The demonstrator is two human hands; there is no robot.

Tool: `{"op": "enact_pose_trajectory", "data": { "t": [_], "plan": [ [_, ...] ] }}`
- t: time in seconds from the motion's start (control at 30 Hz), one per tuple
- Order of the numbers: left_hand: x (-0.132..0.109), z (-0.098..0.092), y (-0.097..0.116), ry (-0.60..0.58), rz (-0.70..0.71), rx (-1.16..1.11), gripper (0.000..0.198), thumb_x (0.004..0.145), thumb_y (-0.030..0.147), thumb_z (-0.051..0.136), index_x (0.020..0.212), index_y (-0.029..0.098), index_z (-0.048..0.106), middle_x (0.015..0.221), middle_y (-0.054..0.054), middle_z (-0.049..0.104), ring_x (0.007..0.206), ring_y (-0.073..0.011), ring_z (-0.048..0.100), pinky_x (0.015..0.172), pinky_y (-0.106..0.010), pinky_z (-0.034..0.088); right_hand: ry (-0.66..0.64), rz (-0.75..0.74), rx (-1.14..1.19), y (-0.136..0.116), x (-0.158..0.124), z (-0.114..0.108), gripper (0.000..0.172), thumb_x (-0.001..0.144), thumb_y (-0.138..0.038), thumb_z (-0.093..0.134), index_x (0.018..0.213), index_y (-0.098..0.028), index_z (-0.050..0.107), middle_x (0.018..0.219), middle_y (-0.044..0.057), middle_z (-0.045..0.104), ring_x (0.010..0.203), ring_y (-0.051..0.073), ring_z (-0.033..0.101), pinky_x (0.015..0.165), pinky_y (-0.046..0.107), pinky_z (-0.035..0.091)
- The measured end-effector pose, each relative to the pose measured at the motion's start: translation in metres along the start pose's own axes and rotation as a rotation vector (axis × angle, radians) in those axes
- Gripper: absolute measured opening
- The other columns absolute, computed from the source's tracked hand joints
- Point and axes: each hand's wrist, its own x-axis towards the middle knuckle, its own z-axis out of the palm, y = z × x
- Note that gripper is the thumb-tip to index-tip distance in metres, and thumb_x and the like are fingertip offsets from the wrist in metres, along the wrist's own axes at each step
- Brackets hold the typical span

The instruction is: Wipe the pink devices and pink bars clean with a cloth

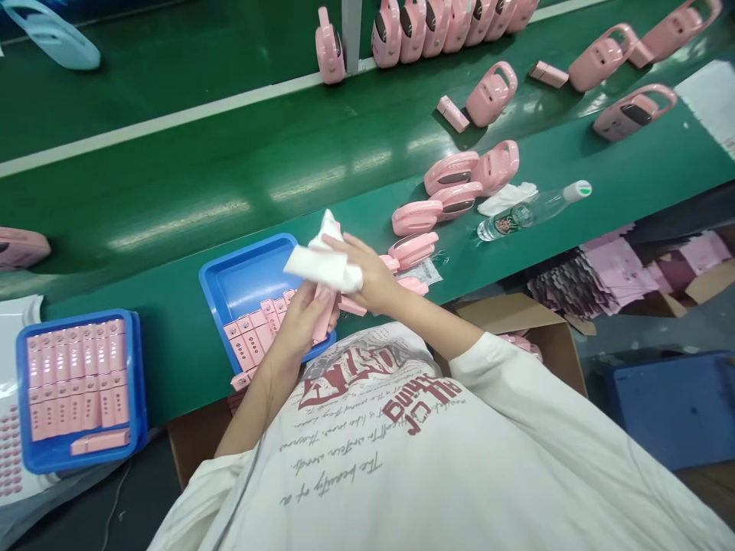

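Note:
My left hand (302, 315) is closed around a pink rectangular stick-like piece (325, 312), held above the near edge of a blue tray (211, 285). My right hand (373, 277) grips a folded white cloth (318, 265), pressed at the upper end of that piece and partly hiding it. Inside the tray lie several pink rectangular pieces (248, 340) with small dark markings, lined up along its near side. More pink parts, partly covered by my right hand and wrist, lie just beyond it.
A second blue tray (138, 383) at left holds rows of pink pieces. Several pink handled devices (416, 217) stand to the right, near a clear bottle (522, 214) lying on its side and a white cloth (507, 199). A green conveyor belt (230, 164) runs behind. An open cardboard box (551, 344) sits below.

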Motion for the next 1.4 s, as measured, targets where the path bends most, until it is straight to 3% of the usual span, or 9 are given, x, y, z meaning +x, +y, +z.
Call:
{"op": "enact_pose_trajectory", "data": {
  "t": [0.17,0.4,0.57,0.7,0.8,1.03,1.17,1.27,1.4],
  "plan": [
    [0.007,-0.007,0.003,0.122,-0.041,0.043,0.068,0.069,0.035,0.072,0.132,0.024,0.050,0.089,-0.001,0.065,0.058,-0.0100,0.057,0.051,-0.021,0.045,0.447,0.491,0.188,0.029,-0.005,-0.022,0.052,0.086,-0.060,0.042,0.098,-0.015,0.065,0.091,0.009,0.069,0.105,0.026,0.061,0.094,0.037,0.049],
    [0.031,-0.029,-0.016,0.207,-0.034,0.221,0.058,0.070,0.028,0.067,0.125,0.014,0.053,0.113,-0.010,0.063,0.095,-0.0205,0.062,0.088,-0.033,0.049,0.716,0.782,0.297,0.059,-0.041,-0.049,0.050,0.078,-0.061,0.051,0.090,-0.014,0.063,0.090,0.008,0.068,0.089,0.022,0.064,0.078,0.034,0.053],
    [0.068,-0.047,-0.046,0.352,-0.008,0.815,0.069,0.073,0.016,0.061,0.139,0.010,0.038,0.133,-0.020,0.046,0.127,-0.0324,0.044,0.107,-0.045,0.033,0.292,0.749,-0.018,0.064,-0.060,-0.053,0.030,0.082,-0.037,0.050,0.089,-0.013,0.066,0.085,0.010,0.070,0.085,0.025,0.064,0.079,0.037,0.050],
    [0.091,-0.050,-0.064,0.326,-0.054,1.199,0.068,0.082,0.018,0.053,0.144,0.005,0.028,0.132,-0.027,0.037,0.116,-0.0364,0.053,0.098,-0.047,0.041,-0.162,0.599,-0.373,0.065,-0.064,-0.041,0.039,0.076,-0.019,0.055,0.115,-0.014,0.061,0.121,0.015,0.062,0.098,0.028,0.063,0.081,0.035,0.049],
    [0.099,-0.052,-0.070,0.281,-0.064,1.290,0.064,0.082,0.014,0.049,0.142,0.005,0.030,0.130,-0.027,0.038,0.115,-0.0379,0.053,0.095,-0.050,0.042,-0.270,0.624,-0.557,0.069,-0.061,-0.031,0.035,0.077,-0.014,0.053,0.111,-0.011,0.062,0.118,0.018,0.061,0.092,0.028,0.064,0.073,0.032,0.047],
    [0.081,-0.061,-0.062,0.056,0.019,1.228,0.074,0.070,0.020,0.063,0.139,0.015,0.037,0.140,-0.019,0.038,0.136,-0.0348,0.033,0.111,-0.050,0.028,-0.169,0.572,-0.517,0.070,-0.039,-0.054,0.012,0.071,-0.014,0.055,0.081,-0.013,0.061,0.084,0.007,0.065,0.078,0.021,0.060,0.069,0.029,0.044],
    [0.065,-0.047,-0.046,-0.153,0.194,0.927,0.100,0.062,0.040,0.077,0.145,0.020,0.025,0.149,-0.018,0.030,0.139,-0.0338,0.030,0.112,-0.047,0.029,-0.037,0.478,-0.124,0.048,-0.015,-0.075,0.011,0.065,-0.017,0.059,0.059,-0.018,0.050,0.057,-0.004,0.049,0.057,0.013,0.048,0.055,0.026,0.040],
    [0.060,-0.033,-0.031,-0.023,0.358,0.698,0.098,0.051,0.041,0.084,0.134,0.017,0.039,0.136,-0.018,0.047,0.128,-0.0347,0.045,0.105,-0.047,0.038,0.030,0.456,0.219,0.029,0.004,-0.079,0.018,0.065,-0.027,0.069,0.062,-0.018,0.053,0.057,-0.004,0.050,0.055,0.011,0.047,0.053,0.024,0.041],
    [0.050,-0.026,-0.013,0.149,0.304,0.378,0.081,0.046,0.034,0.087,0.117,0.015,0.050,0.112,-0.012,0.062,0.104,-0.0292,0.061,0.088,-0.043,0.051,0.347,0.528,0.485,0.015,0.020,-0.077,0.037,0.075,-0.055,0.062,0.075,-0.018,0.058,0.060,-0.003,0.054,0.051,0.011,0.049,0.050,0.025,0.045]
  ]
}}
